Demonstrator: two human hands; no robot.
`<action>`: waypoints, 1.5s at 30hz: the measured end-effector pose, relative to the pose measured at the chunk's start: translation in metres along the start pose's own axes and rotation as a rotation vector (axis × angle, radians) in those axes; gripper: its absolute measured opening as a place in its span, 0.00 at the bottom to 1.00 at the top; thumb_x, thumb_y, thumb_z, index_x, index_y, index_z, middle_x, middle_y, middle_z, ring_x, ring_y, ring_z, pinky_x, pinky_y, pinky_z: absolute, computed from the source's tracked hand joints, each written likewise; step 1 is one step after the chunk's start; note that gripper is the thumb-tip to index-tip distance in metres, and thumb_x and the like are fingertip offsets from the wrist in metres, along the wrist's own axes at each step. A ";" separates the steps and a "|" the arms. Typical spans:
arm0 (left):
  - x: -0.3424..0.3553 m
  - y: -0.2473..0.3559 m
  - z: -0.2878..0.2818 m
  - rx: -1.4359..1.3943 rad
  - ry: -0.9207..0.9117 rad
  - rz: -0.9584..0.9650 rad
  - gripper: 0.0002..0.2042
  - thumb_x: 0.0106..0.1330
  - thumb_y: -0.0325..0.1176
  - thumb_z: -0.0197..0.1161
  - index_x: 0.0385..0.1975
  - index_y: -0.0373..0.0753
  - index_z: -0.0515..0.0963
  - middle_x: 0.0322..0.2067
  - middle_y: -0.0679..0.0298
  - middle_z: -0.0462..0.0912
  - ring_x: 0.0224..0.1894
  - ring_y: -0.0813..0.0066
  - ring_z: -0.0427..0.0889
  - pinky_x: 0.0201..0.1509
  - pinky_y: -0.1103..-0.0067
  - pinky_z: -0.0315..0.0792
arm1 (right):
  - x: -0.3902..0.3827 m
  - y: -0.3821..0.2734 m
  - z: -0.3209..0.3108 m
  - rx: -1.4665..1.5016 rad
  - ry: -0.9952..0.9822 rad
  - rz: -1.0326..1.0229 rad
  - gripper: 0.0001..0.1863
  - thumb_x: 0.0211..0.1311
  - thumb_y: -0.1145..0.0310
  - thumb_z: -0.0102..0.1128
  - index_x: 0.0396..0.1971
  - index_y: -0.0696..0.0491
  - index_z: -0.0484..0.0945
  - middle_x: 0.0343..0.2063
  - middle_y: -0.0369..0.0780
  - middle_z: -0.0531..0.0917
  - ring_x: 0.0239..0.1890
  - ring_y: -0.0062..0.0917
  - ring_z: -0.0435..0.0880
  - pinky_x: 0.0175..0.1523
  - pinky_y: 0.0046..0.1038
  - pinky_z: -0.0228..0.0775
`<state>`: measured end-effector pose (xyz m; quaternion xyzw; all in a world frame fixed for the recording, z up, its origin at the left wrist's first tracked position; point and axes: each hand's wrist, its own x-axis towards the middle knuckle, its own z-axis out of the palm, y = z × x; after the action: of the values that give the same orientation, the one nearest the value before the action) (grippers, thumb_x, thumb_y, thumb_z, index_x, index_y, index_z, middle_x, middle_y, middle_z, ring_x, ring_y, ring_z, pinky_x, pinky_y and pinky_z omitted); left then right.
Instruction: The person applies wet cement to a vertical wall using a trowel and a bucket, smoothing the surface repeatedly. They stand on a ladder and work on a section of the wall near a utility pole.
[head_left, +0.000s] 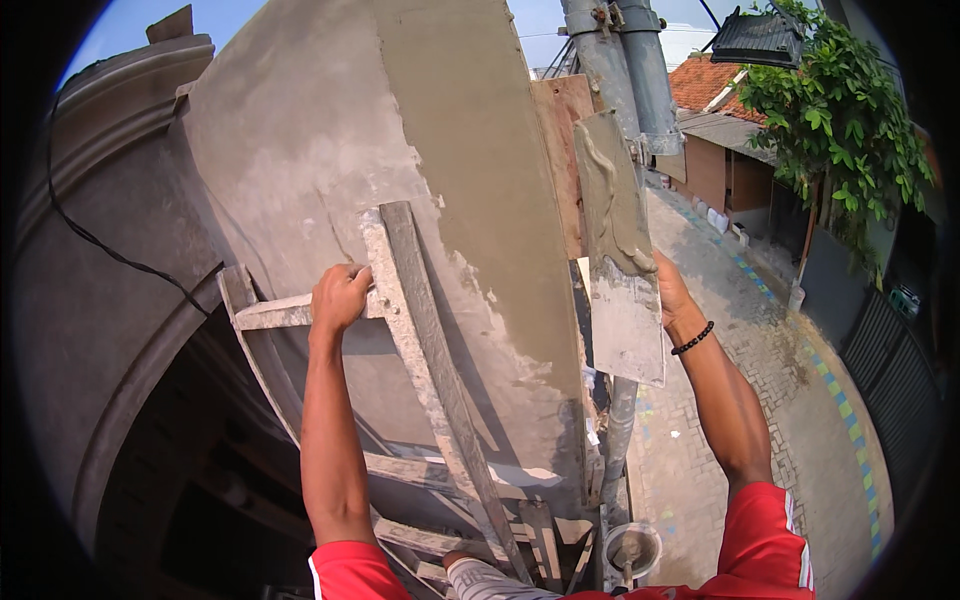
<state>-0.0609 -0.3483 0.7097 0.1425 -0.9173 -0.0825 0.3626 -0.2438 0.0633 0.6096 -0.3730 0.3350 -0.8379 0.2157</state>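
Red sleeves [760, 540] fill the lower edge, closest to the lens, and both bare forearms rise from them toward the wall. Below, between the arms, a small round bucket [633, 548] with grey mortar in it sits beside the foot of a pole.

Left hand [340, 296] is curled tight around a horizontal rung of a mortar-crusted wooden ladder [415, 330], fingers wrapped over the top of the rung, just beside the ladder's upright rail. That ladder leans against the rendered wall and its rails run down toward the person's knee.

Right hand [672, 290], with a black bead bracelet [692, 338] at the wrist, is closed behind a long rectangular plastering float [615, 250]; the fingers are hidden by the board, so only the back of the palm shows. Held upright and tilted slightly, the float has wet grey mortar smeared over its upper face and stands just beside the edge of the wall, not clearly touching it.

Beyond the hands, the wall [330, 130] carries a darker, fresh vertical band of render [470, 150] next to paler dry plaster. Grey utility poles [630, 60] rise just behind the float. Far below on the right lies a paved lane [770, 370], with leafy greenery [840, 110] and tiled roofs past it.
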 end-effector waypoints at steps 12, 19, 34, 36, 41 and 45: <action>-0.007 0.012 -0.009 0.008 -0.037 -0.036 0.20 0.59 0.49 0.53 0.33 0.41 0.86 0.31 0.48 0.83 0.37 0.47 0.81 0.43 0.61 0.73 | -0.023 0.007 0.007 -0.164 -0.062 0.013 0.26 0.68 0.59 0.55 0.57 0.64 0.71 0.50 0.46 0.81 0.48 0.29 0.84 0.54 0.31 0.78; -0.005 0.019 -0.015 0.007 -0.113 -0.085 0.20 0.60 0.50 0.55 0.36 0.42 0.86 0.35 0.51 0.85 0.42 0.50 0.82 0.47 0.61 0.73 | 0.000 -0.042 0.075 -0.074 -0.129 -0.010 0.26 0.66 0.63 0.55 0.58 0.65 0.69 0.48 0.47 0.81 0.45 0.29 0.84 0.51 0.30 0.78; -0.008 0.018 -0.023 -0.051 -0.162 -0.095 0.21 0.58 0.51 0.54 0.34 0.40 0.86 0.37 0.52 0.86 0.43 0.51 0.83 0.49 0.63 0.74 | 0.102 -0.153 0.222 -1.191 0.230 -0.732 0.23 0.64 0.69 0.57 0.57 0.61 0.73 0.16 0.29 0.70 0.11 0.12 0.63 0.15 0.19 0.59; -0.010 0.018 -0.025 -0.058 -0.152 -0.099 0.21 0.57 0.51 0.55 0.33 0.40 0.86 0.36 0.51 0.85 0.43 0.51 0.83 0.49 0.63 0.74 | 0.119 -0.185 0.226 -1.609 0.312 -0.906 0.24 0.61 0.64 0.60 0.54 0.64 0.76 0.29 0.41 0.83 0.25 0.21 0.80 0.33 0.24 0.73; -0.007 0.010 -0.017 -0.048 -0.129 -0.083 0.22 0.57 0.54 0.55 0.34 0.42 0.86 0.36 0.50 0.85 0.42 0.50 0.82 0.47 0.62 0.74 | 0.150 -0.240 0.259 -1.908 0.329 -0.871 0.23 0.60 0.57 0.62 0.46 0.62 0.82 0.36 0.48 0.87 0.38 0.29 0.85 0.46 0.29 0.75; -0.005 0.010 -0.012 -0.059 -0.108 -0.069 0.22 0.57 0.53 0.55 0.34 0.42 0.86 0.36 0.49 0.85 0.42 0.50 0.82 0.46 0.62 0.74 | 0.168 -0.261 0.275 -1.994 0.362 -0.797 0.22 0.60 0.55 0.63 0.42 0.60 0.84 0.32 0.46 0.87 0.34 0.28 0.84 0.43 0.31 0.76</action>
<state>-0.0511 -0.3381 0.7178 0.1586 -0.9271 -0.1297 0.3138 -0.1674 0.0284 1.0155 -0.3330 0.7460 -0.2416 -0.5236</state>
